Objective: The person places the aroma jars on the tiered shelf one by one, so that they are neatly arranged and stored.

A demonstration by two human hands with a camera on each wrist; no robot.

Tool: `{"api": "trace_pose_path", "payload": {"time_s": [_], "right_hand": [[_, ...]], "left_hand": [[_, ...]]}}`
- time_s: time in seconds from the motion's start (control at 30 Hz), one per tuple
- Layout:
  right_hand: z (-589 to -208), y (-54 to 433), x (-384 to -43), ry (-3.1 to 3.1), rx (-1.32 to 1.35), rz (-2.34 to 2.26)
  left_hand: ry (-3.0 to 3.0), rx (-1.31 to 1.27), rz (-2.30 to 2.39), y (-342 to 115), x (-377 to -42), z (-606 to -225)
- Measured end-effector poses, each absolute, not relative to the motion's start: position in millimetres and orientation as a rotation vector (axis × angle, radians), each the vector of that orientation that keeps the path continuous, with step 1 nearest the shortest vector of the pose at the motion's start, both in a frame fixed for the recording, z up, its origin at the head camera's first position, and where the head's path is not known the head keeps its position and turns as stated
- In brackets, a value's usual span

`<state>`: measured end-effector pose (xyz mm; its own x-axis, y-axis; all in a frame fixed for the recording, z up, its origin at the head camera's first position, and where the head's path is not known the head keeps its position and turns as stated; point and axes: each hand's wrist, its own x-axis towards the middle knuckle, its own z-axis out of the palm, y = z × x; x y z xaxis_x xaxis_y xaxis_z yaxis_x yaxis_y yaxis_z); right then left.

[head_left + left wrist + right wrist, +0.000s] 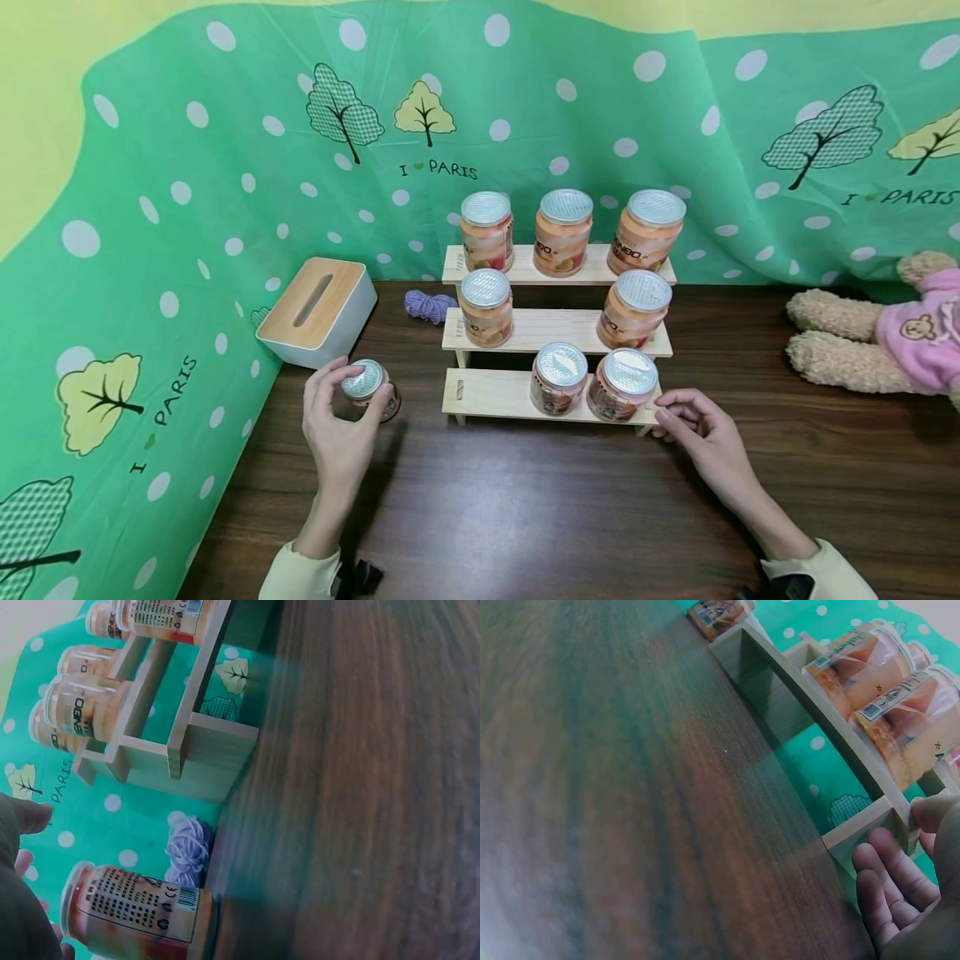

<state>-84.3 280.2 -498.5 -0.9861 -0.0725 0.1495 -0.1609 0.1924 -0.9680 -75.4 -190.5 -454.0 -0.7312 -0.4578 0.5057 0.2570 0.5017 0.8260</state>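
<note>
A fruit jar (366,385) with a silvery lid stands upright on the table at the left. My left hand (339,433) is over it, thumb and fingers spread around the lid; the left wrist view shows the thumb apart from the jar (142,911). At the right end of the lowest tier of a stepped wooden rack (487,392), my right hand (708,437) pinches the board's end between thumb and fingers (885,885). Two jars (558,379) stand in the middle and right of that tier. Its left part is bare wood.
The middle tier holds a jar (487,308) at each end, and three jars (563,233) line the top tier. Purple yarn (428,307) and a wood-topped tissue box (315,308) lie left of the rack. A teddy bear (870,342) lies at the far right.
</note>
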Motion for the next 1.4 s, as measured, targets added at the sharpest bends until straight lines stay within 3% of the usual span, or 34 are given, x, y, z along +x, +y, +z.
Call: {"api": "trace_pose_path", "payload": {"time_s": [0.87,1.4], "right_hand": [[-497,280,-84,-2.348,0.239,1.968],[-498,280,-84,-2.343,0.241,1.975]], "left_hand": [[-2.093,0.279,-1.373,-202,-83,-475],[-2.049,0.347,-1.416,-192,-78,-463]]}}
